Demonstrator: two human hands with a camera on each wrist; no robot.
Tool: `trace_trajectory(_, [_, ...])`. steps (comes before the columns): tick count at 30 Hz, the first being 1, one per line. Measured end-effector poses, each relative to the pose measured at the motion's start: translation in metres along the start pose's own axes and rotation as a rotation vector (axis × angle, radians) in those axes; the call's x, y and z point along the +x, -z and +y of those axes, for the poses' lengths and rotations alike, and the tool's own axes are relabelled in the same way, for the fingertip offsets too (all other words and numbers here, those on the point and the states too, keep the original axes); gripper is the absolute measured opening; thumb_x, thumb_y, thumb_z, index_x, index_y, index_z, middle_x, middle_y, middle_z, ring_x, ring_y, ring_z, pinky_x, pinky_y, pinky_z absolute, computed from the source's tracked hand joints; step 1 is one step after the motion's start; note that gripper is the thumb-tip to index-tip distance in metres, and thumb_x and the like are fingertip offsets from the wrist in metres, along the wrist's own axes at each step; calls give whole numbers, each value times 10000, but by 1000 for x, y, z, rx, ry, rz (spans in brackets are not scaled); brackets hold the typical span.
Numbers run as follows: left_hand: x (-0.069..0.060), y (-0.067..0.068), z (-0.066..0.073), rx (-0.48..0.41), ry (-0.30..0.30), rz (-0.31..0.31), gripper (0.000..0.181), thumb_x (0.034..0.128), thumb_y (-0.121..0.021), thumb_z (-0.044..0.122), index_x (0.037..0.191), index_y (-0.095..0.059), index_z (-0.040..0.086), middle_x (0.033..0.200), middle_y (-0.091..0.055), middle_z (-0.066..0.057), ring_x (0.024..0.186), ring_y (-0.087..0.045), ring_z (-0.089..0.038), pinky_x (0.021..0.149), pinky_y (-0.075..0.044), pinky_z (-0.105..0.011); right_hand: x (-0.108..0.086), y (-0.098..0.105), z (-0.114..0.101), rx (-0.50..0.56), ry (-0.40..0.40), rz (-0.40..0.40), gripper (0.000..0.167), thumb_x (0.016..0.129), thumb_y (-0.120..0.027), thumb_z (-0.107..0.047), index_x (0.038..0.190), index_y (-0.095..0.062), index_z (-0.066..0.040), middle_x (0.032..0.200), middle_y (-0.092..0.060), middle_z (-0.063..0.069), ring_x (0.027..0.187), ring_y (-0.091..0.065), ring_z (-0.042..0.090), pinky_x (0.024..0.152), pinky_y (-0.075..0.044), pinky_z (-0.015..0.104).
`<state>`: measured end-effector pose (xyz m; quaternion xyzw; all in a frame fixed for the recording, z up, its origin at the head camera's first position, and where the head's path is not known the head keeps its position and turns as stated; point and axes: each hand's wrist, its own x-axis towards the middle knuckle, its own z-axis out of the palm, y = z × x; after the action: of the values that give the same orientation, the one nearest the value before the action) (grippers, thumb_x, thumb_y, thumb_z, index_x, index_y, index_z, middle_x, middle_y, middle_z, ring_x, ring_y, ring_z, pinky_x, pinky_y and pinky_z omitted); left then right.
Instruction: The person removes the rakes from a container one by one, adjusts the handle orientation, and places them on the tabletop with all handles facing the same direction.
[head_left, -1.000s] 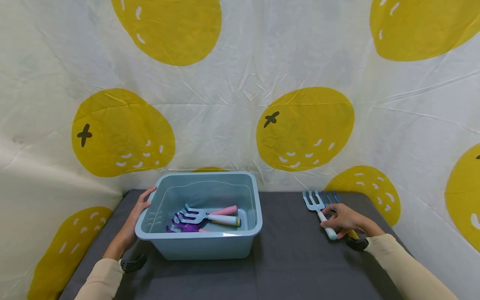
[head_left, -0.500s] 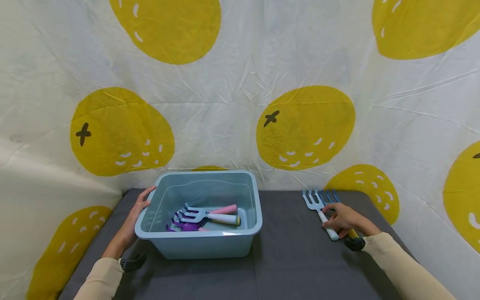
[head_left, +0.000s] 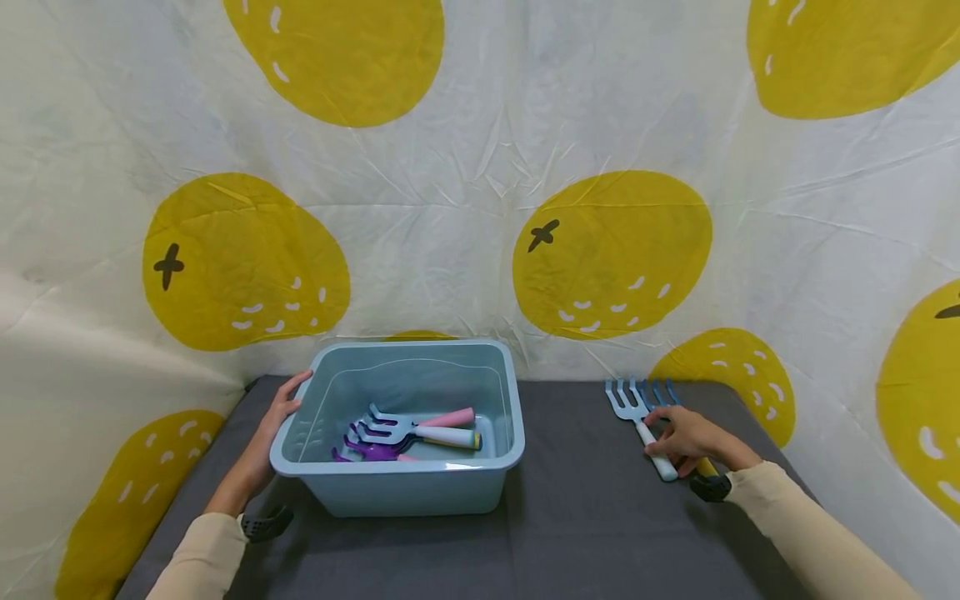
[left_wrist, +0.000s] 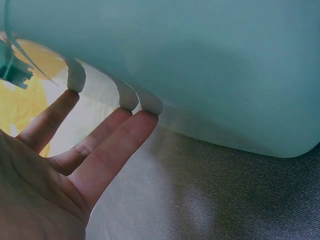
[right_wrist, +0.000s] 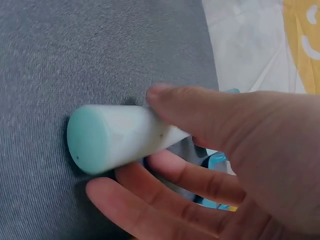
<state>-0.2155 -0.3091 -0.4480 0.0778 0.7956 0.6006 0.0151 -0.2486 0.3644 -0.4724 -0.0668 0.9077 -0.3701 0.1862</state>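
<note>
My left hand (head_left: 266, 437) is at the left side of a light-blue plastic tub (head_left: 397, 492). In the left wrist view its straight fingers touch the tub's outer wall (left_wrist: 225, 90). Over on the right, my right hand (head_left: 693, 439) holds the white handle of a light-blue garden hand fork (head_left: 628, 407) lying on the cloth. Thumb and fingers lie on either side of that handle (right_wrist: 130, 132) in the right wrist view. A darker blue fork (head_left: 664, 392) with a yellow handle lies beside it, partly hidden by the hand.
Inside the tub lie a light-blue fork with a white handle (head_left: 446, 438), a purple raking tool (head_left: 373, 452) and a pink handle (head_left: 452, 419). Dark grey cloth (head_left: 570, 517) covers the table. A white curtain (head_left: 450, 250) with yellow fruit prints hangs behind.
</note>
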Motion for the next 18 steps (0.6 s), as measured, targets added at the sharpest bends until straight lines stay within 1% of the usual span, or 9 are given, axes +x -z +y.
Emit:
trace_trajectory(2, [0, 0, 0, -6, -8, -4, 569, 1108, -266, 434, 1645, -148, 285, 1668, -81, -171, 1373, -311, -411, 906, -426, -179, -1, 4, -4, -19, -8, -27, 609, 923, -782, -169, 1392, -470, 60, 881, -656, 140, 691, -667, 330, 582, -586, 487])
trace_trajectory(5, [0, 0, -2, -9, -15, -9, 573, 1110, -261, 433, 1647, -141, 275, 1668, -86, -172, 1376, -311, -414, 904, -429, -174, -2, 14, -15, -63, -15, -63, 601, 936, -769, -184, 1400, -461, 43, 911, -641, 149, 708, -668, 354, 576, -586, 489])
trace_trajectory(7, [0, 0, -2, 0, -16, 1, 578, 1108, -268, 442, 1648, -148, 272, 1670, -96, -170, 1383, -311, -404, 903, -420, -165, -2, 22, -26, -106, -5, -77, 580, 950, -753, -197, 1399, -465, 31, 952, -623, 150, 731, -673, 344, 571, -589, 479])
trace_trajectory(10, [1, 1, -3, 8, -13, 11, 581, 1108, -277, 452, 1648, -155, 276, 1672, -112, -162, 1389, -315, -394, 924, -417, -194, -2, 36, -47, -177, 11, -91, 560, 969, -732, -215, 1403, -471, 24, 939, -594, 151, 725, -668, 312, 558, -589, 460])
trace_trajectory(12, [1, 2, -3, 13, -13, 15, 577, 1109, -283, 451, 1647, -163, 279, 1675, -118, -153, 1395, -317, -388, 964, -416, -251, -2, 43, -62, -220, 26, -104, 532, 980, -717, -218, 1394, -480, 18, 892, -582, 142, 701, -661, 293, 549, -588, 452])
trace_trajectory(15, [0, 3, -2, 14, -17, 11, 573, 1112, -285, 448, 1646, -169, 274, 1675, -117, -150, 1396, -316, -392, 1032, -410, -395, -2, 52, -86, -266, 57, -130, 503, 996, -695, -218, 1390, -479, 6, 853, -577, 112, 679, -647, 279, 530, -581, 439])
trace_trajectory(18, [-1, 4, 0, 12, -14, 6, 578, 1114, -290, 454, 1645, -167, 261, 1673, -111, -158, 1400, -314, -408, 1076, -384, -529, 0, 59, -110, -286, 90, -132, 474, 995, -695, -216, 1376, -492, -20, 825, -595, 102, 651, -647, 286, 521, -576, 434])
